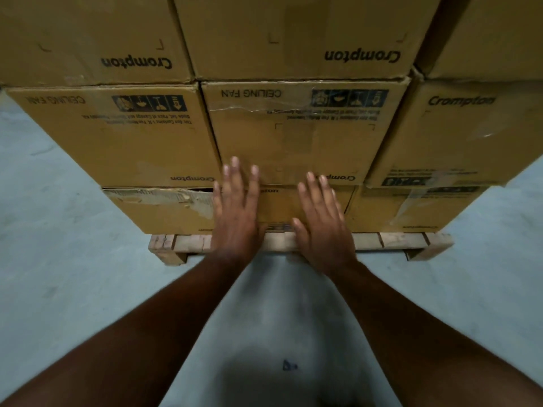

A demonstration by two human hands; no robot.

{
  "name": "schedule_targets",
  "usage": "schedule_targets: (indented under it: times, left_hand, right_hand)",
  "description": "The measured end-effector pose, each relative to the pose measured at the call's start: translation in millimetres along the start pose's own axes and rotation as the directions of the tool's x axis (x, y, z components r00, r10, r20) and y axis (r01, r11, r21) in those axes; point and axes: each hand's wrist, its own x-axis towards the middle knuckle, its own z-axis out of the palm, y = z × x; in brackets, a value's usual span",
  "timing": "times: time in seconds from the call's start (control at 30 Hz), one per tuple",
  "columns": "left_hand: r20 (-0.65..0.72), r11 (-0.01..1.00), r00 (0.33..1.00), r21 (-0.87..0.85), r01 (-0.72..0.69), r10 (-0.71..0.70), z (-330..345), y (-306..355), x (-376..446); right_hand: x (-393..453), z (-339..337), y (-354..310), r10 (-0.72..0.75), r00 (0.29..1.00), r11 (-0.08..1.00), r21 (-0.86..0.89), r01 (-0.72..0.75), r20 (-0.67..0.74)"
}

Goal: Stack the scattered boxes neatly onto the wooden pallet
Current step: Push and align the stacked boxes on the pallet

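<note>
Stacked cartons on wooden pallet, centre frame.
I see my left hand and right hand flat, fingers straight, gripping nothing, pressing the bottom-middle box; Crompton boxes tiered above.

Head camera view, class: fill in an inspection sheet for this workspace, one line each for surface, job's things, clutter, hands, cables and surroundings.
Surface: grey concrete floor with a small dark mark.
Job's things: cardboard boxes stacked three layers high on the wooden pallet; the bottom left box has torn tape.
Clutter: nothing seen.
Hands: left hand and right hand lie flat, fingers straight, against the bottom middle box.
Cables: nothing seen.
Surroundings: only floor beside the stack.
</note>
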Motion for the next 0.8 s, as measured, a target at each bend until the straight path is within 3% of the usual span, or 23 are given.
schedule_targets:
  times: [0.1,0.27,0.47,0.8]
  left_hand:
    - [-0.018,0.963,0.965,0.077,-0.260,0.262,11,39,11]
    - [-0.107,0.880,0.874,0.086,-0.467,0.474,10,91,51]
    - [-0.095,0.801,0.804,0.212,-0.560,0.587,2,118,77]
    - [-0.061,0.772,0.804,0.327,-0.544,0.592,2,117,81]
  right_hand:
    - [-27,-17,26,0.168,0.981,0.986,0.011,-0.167,-0.093]
    - [-11,-46,55,0.427,0.881,0.899,-0.007,-0.437,-0.203]
    - [6,-41,46,0.441,0.885,0.891,-0.048,-0.452,-0.149]
    - [4,-43,60,0.415,0.906,0.899,-0.116,-0.423,-0.089]
